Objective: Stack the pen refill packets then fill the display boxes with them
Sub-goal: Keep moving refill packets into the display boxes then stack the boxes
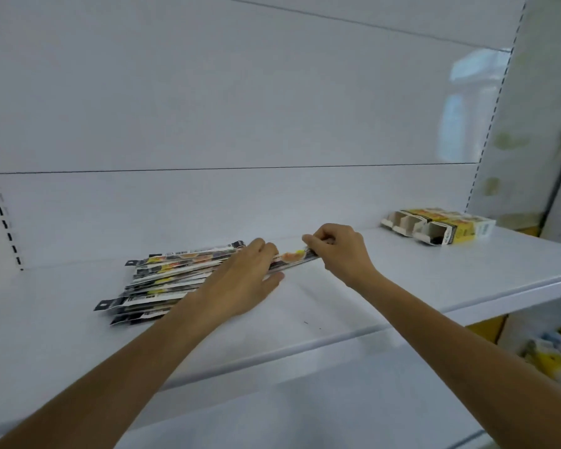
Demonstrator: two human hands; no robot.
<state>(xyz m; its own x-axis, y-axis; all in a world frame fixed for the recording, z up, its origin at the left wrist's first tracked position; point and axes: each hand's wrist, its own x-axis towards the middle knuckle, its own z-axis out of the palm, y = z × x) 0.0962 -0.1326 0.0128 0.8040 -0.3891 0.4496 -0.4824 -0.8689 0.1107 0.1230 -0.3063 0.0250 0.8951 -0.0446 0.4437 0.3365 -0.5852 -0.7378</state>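
Packets (169, 280) are seen fanned out on the shelf (402, 286), left of centre, hang-tab ends pointing left. They are not squared up yet, so stacking is judged to be the step in hand. The L hand (240, 280) is laid over their right ends, fingers bent across the top w/ thumb at the near edge. The pile is thus gripped and pinned, prob. so nothing slides while one piece is worked.

The top packet (292, 257) sticks out to the right of the L hand, and its end is pinched by the R hand (337, 251), fingers curled round it. Held at the tip like that, it can be drawn along or nudged into line w/ the rest. Which is meant can't be told; the hands are blurred.

The boxes (441, 228) are parked at the far right of the same shelf, well apart from the pile, open ends facing the person. They look mostly unfilled; something dark shows in the nearest slot. Filling is judged not begun. Risk: thin, slick packets, esp. a loose fan, can be scattered if the pin is eased early.
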